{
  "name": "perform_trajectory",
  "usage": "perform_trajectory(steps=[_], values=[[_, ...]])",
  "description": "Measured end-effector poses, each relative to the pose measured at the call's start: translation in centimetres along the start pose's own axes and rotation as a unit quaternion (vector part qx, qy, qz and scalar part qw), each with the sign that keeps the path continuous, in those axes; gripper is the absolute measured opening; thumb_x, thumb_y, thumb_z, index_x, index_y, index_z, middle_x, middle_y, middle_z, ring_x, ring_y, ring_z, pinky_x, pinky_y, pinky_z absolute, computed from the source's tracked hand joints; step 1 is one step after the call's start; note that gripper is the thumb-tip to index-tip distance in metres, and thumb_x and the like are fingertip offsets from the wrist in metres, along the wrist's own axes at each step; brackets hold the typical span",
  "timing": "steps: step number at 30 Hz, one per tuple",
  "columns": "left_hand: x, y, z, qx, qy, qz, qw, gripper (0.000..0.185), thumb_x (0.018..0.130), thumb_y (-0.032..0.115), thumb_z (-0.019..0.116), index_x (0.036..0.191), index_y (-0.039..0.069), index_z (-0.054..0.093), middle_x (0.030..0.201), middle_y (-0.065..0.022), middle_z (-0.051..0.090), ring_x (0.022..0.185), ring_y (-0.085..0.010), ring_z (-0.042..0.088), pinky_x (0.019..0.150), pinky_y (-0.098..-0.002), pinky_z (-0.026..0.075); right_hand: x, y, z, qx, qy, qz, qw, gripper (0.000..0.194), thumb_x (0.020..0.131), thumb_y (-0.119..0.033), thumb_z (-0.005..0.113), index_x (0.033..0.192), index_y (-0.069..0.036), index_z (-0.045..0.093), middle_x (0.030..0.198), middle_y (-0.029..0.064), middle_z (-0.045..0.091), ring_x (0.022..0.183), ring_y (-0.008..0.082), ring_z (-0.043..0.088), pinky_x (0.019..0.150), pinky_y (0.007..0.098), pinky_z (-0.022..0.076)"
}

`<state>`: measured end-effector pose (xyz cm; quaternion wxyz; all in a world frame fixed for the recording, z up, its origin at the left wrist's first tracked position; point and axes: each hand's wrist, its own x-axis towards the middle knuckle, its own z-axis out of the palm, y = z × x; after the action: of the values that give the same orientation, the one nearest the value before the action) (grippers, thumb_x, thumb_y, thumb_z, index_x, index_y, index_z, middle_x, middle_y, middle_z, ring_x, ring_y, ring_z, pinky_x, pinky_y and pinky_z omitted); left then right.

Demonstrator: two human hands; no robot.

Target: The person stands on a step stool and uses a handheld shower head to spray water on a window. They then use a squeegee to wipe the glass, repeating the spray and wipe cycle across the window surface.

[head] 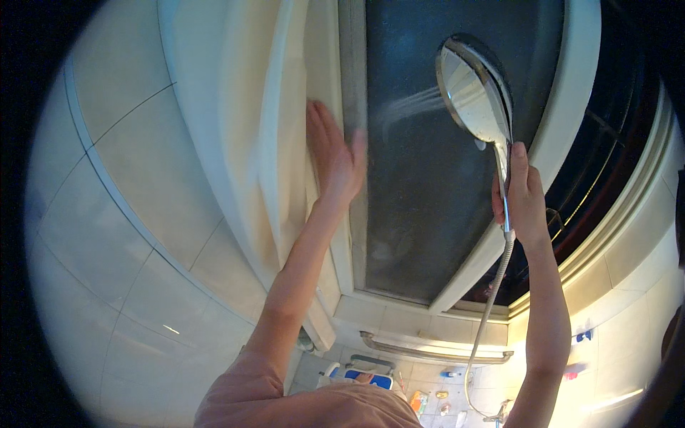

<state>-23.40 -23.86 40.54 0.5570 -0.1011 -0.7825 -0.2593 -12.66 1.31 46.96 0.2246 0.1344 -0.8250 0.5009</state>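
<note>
My right hand [524, 200] grips the handle of a chrome handheld shower head [473, 91]. Thin water jets [412, 101] leave its face towards the left, in front of a dark window screen panel [417, 214]. A metal shower hose [489, 299] hangs from the handle down to a shower fitting [502, 412] at the bottom. My left hand [334, 155], slightly blurred, is raised beside the white window frame [326, 69] at the screen's left edge. Its thumb is spread from the fingers and nothing shows in it; whether it touches the frame I cannot tell.
A pale, softly folded surface, perhaps a curtain [241, 107], lies left of the window, beside a tiled wall [150, 176]. A grab bar [433, 353] runs below the sill. Lower down are a blue-and-white shower seat [382, 381] and several small items on the tiles. Dark glass [594, 171] lies right.
</note>
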Motion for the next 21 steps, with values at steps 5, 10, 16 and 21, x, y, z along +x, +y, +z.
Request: perform_trajectory(steps=[5,10,16,21], values=[[-4.1,2.3,1.3,0.017,-0.066,0.054,0.996,0.075,0.087,0.022,0.051,0.137,-0.011,0.006,0.143,-0.0313,0.002,0.134,-0.0444,0.006,0.109,-0.0475,0.011,-0.2,1.2,-0.6,0.025,0.006,0.025,0.999,0.066,0.093,-0.056,0.022,0.055,-0.009,0.048,0.038,0.0009,0.042,0.03,0.0076,0.041,0.03,0.0192,0.0351],[-20.4,-1.3,0.9,-0.04,-0.286,0.059,0.956,0.073,0.083,0.016,0.059,0.139,-0.004,0.016,0.143,-0.029,0.01,0.132,-0.0438,0.016,0.105,-0.0494,0.024,-0.1,2.2,-1.3,0.013,0.03,-0.027,0.999,0.065,0.094,-0.053,0.02,0.056,-0.01,0.049,0.038,0.0001,0.041,0.029,0.007,0.041,0.03,0.0196,0.0353],[-31.0,-4.1,-2.0,-0.075,-0.341,-0.038,0.936,0.027,0.079,0.01,0.063,0.102,0.001,0.051,0.106,-0.0166,0.049,0.1,-0.0345,0.047,0.085,-0.0423,0.041,0.5,1.6,-4.3,0.096,0.077,-0.081,0.989,0.055,0.096,-0.048,0.019,0.066,-0.011,0.046,0.04,0.0008,0.041,0.029,0.0074,0.038,0.03,0.0181,0.0338],[-25.1,-3.5,-1.9,-0.054,-0.305,-0.004,0.951,0.011,0.08,0.007,0.06,0.075,0.002,0.053,0.08,-0.0123,0.053,0.08,-0.0324,0.051,0.07,-0.0399,0.042,0.2,1.9,-5.6,0.129,0.05,-0.098,0.986,0.053,0.097,-0.047,0.019,0.067,-0.012,0.044,0.039,0.0004,0.04,0.028,0.0058,0.037,0.029,0.0172,0.0331]])
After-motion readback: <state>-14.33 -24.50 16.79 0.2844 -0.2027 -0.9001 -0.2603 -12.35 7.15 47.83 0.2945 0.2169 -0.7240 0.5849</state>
